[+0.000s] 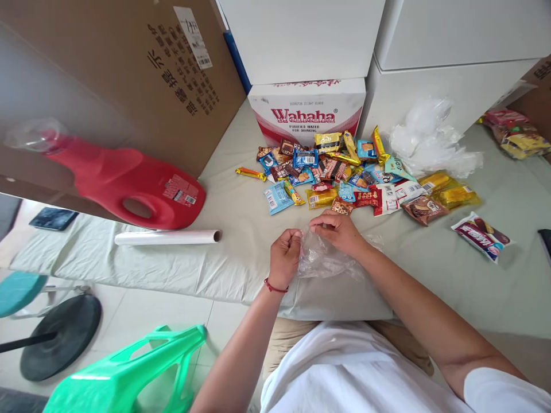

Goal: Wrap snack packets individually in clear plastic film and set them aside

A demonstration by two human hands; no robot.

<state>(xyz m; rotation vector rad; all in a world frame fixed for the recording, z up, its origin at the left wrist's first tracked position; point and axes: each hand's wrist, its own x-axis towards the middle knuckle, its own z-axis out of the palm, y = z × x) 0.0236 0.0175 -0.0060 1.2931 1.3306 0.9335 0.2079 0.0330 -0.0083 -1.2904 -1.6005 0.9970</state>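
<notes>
A thin, crinkled, transparent plastic bag point(327, 262) is lying on the near part of the wrinkled pale cloth point(245, 246), its long axis running left to right; at its left end, the left hand point(285, 258) and right hand point(338, 230) are pinching its film between fingertips. Farther off, glossy snack packets point(332, 168) are lying before a printed carton point(305, 125).

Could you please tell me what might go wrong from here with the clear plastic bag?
The clear plastic bag looks thin and crumpled, so it might tear where the left hand and right hand pinch it.
The right hand is close to the snack pile, so a sudden pull could knock packets about.
The white roll lies on its side and might roll if bumped.
</notes>
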